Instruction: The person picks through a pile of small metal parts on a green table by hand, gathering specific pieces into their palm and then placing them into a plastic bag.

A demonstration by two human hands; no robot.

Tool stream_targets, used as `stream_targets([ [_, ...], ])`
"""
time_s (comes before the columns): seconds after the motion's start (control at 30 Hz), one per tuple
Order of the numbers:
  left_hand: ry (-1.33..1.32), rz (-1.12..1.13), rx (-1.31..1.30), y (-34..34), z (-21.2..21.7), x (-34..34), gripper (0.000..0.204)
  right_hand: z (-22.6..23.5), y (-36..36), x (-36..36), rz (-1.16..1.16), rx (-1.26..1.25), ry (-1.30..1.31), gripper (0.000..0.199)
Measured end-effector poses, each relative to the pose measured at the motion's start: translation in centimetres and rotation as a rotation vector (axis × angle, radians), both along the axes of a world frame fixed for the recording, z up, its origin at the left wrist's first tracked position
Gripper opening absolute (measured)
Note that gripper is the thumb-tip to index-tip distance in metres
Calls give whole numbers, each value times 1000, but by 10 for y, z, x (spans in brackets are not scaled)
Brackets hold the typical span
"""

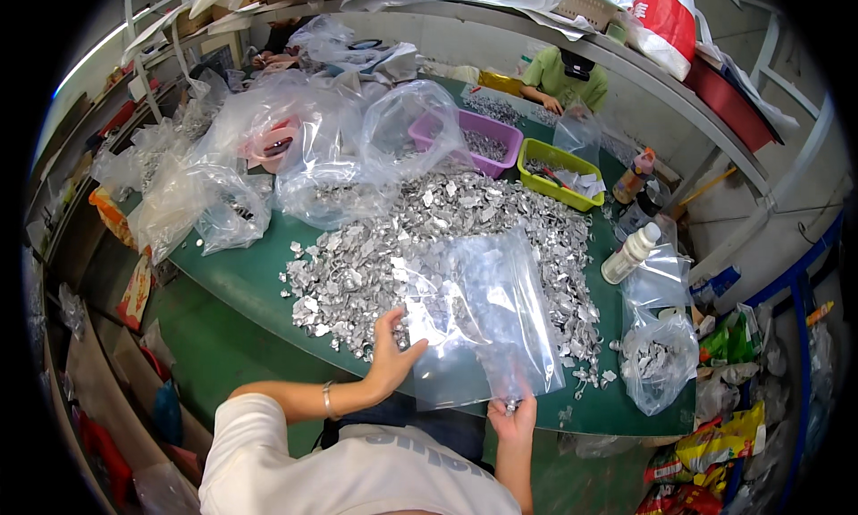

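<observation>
A large clear plastic bag is spread in front of me, over the near side of a broad heap of small silver metal pieces. My right hand pinches the bag's near edge, and a few shiny bits show at its fingertips. Beside the bag's left edge is my left hand, its thumb and fingers apart in a curve with nothing seen between them. Whether its fingertips touch the bag I cannot tell. Part of the heap shows through the plastic.
Purple and yellow-green baskets stand behind the heap. A white bottle and a filled clear bag are at the right of the green table. Big plastic bags crowd the left. A person in green sits across.
</observation>
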State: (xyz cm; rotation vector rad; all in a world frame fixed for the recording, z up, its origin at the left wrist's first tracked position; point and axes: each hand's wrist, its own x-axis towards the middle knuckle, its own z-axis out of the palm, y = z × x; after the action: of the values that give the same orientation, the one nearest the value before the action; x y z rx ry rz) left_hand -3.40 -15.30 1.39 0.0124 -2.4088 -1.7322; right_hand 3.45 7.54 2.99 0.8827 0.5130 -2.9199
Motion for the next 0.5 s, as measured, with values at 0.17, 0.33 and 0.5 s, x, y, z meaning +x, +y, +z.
stream_targets([
  [0.17, -602, -103, 633, -14, 13, 16, 66, -10, 1, 1, 63, -193, -13, 15],
  [0.33, -655, -230, 719, -19, 13, -6, 34, -11, -8, 1, 131, -159, 31, 12],
  [0.5, -237, -249, 585, -15, 54, -23, 14, -6, -11, 9, 280, 34, 65, 17],
])
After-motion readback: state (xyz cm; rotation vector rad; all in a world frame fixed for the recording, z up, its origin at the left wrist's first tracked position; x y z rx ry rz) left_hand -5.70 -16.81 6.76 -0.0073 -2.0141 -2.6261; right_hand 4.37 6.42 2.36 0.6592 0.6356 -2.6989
